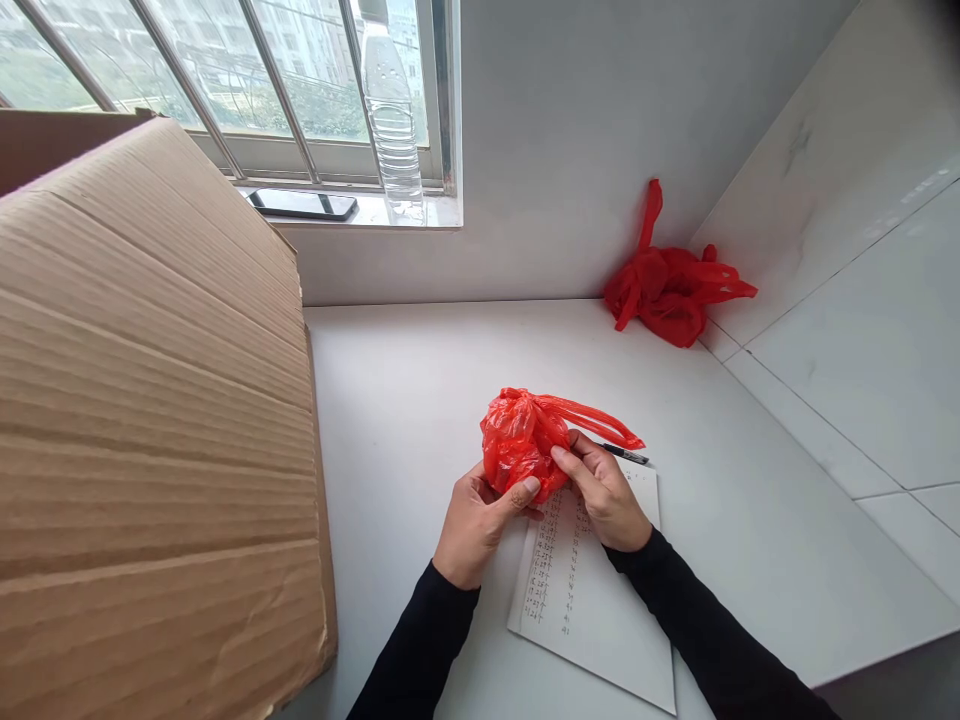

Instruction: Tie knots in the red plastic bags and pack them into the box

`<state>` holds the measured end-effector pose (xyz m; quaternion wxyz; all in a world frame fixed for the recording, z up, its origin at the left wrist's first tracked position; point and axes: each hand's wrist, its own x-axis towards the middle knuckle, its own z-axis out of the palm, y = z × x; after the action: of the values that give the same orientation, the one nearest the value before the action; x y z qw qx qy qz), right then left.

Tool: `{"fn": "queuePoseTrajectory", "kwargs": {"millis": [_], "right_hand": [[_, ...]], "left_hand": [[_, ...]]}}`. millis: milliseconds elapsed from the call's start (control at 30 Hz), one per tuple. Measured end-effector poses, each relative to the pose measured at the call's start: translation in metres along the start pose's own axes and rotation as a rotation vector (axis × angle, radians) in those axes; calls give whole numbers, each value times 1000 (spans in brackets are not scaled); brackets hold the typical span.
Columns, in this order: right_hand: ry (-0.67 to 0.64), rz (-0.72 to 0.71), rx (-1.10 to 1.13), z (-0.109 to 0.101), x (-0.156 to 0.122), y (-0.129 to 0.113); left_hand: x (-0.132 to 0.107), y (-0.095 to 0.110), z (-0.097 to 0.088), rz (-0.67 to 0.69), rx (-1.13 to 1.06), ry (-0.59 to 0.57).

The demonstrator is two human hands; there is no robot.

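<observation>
A thin red plastic bag (pixel 517 435), bunched into a rounded bundle, is held above the white tabletop. Its twisted handles trail off to the right. My left hand (pixel 480 520) grips the bundle from the lower left, thumb across its front. On the right side, my right hand (pixel 604 490) pinches the bag between thumb and fingers. What lies inside the bag is hidden. Beneath the hands is a notepad (pixel 607 620) with handwritten columns of numbers, and a dark pen (pixel 626 454) rests at its top edge, partly covered.
A large cardboard box (pixel 157 430) stands along the left. Another heap of red bags (pixel 671 295) sits in the back right corner against the tiled wall. On the windowsill are a phone (pixel 300 204) and a clear plastic bottle (pixel 394 120). The white table (pixel 405 400) meets the wall behind.
</observation>
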<state>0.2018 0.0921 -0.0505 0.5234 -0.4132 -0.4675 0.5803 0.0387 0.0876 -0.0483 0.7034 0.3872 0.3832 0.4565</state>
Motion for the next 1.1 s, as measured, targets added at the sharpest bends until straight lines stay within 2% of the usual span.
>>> {"fn": "queuePoseTrajectory", "kwargs": {"millis": [100,300,567,767,833,1000,1100], "right_hand": [[19,3,0,1,-1,1],[-106,19,4,1,0,-2],[-41,-16,-1,-1,2,2],[-189,66,39,5,-2,-3],[-184,55,30,5,-2,-1],[-123,65,35,1,-1,3],[-108,130,128,3,0,-2]], "left_hand": [[0,0,-2,-18,-54,3],[2,-2,-5,60,-170,14],[4,-6,-3,52,-99,65],[4,-7,-5,61,-33,111],[3,-5,-5,44,-62,90],[0,1,-3,50,-101,-49],[-1,2,-4,83,-53,-29]]}}
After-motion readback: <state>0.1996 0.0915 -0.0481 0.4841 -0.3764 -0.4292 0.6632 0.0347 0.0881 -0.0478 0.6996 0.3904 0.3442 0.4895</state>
